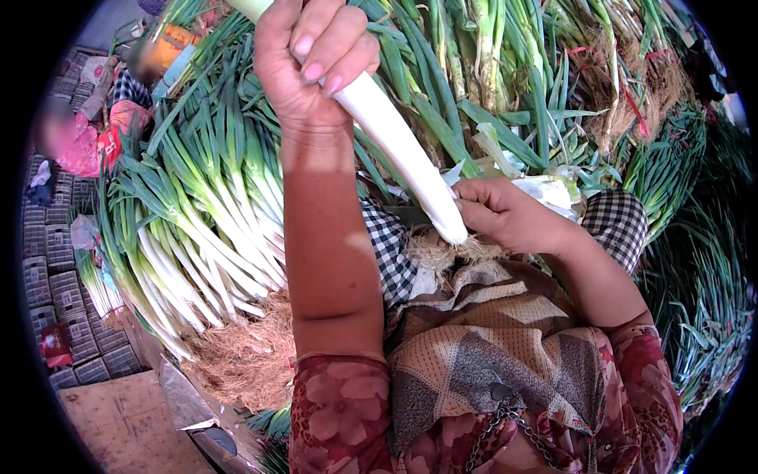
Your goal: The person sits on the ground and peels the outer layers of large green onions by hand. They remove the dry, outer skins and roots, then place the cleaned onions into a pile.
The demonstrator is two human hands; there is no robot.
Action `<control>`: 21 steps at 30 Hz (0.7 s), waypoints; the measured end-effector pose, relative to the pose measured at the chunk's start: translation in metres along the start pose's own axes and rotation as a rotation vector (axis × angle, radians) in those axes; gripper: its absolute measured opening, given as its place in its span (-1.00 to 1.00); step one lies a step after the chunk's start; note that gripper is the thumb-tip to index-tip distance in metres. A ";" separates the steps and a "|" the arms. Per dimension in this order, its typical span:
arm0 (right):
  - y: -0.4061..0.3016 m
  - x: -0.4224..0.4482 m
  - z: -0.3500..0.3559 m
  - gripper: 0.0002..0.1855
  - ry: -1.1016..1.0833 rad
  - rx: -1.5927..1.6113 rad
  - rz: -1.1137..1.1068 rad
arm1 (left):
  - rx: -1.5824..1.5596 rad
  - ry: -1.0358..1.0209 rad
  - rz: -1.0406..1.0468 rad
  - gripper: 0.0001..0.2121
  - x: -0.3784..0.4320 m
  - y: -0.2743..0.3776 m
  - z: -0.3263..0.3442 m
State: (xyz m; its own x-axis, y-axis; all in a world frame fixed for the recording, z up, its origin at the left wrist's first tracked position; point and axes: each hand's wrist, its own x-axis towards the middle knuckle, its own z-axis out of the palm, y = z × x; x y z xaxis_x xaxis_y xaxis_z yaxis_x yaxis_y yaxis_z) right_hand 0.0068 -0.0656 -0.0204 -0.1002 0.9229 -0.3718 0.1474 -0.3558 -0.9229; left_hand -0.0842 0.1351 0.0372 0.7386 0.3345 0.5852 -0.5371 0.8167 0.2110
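My left hand [323, 50] is raised at the top centre, its fingers wrapped around the shaft of a large green onion [400, 139]. The smooth white shaft slants down to the right, and its upper end leaves the picture. At the rooted end my right hand [503, 213] pinches with thumb and forefinger against the side of the stalk; whether a strip of skin is between them is hidden. Brown stringy roots [432, 246] show beneath that end, over my lap. Pale peeled skins [548, 192] lie just beyond my right hand.
To the left, cleaned green onions [219, 249] are piled, their roots [249, 349] towards me. Unpeeled green onions [485, 53] with dry roots and red ties lie ahead. More green bundles [699, 296] fill the right. People [77, 136] sit at far left, near a wooden board [130, 423].
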 end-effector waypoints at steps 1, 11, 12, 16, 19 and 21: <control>0.003 0.005 -0.003 -0.77 -0.067 0.028 -0.012 | 0.007 -0.078 -0.026 -0.78 0.003 0.007 -0.008; 0.051 -0.003 0.013 -0.59 -0.151 0.960 0.024 | -0.022 0.063 0.026 -0.86 -0.002 -0.014 -0.007; 0.042 -0.004 0.018 -0.61 -0.145 0.970 0.076 | -0.031 0.060 0.006 -0.86 -0.005 -0.014 -0.009; 0.047 0.002 0.020 -0.65 -0.390 0.892 0.041 | -0.104 0.004 -0.037 -0.86 -0.002 -0.026 -0.009; 0.068 0.011 0.031 -0.64 -0.452 0.842 0.226 | -0.086 0.051 -0.109 -0.93 0.001 -0.039 -0.009; 0.059 0.014 0.042 -0.63 -0.593 0.648 0.230 | -0.068 0.067 -0.167 -0.94 0.001 -0.044 -0.003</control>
State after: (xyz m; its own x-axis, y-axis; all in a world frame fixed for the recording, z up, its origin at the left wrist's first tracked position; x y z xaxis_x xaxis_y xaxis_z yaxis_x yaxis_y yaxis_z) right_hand -0.0273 -0.0802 -0.0845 -0.6536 0.6552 -0.3789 -0.3382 -0.7007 -0.6283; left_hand -0.0584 0.1011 0.0264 0.8420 0.2201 0.4926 -0.3774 0.8927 0.2461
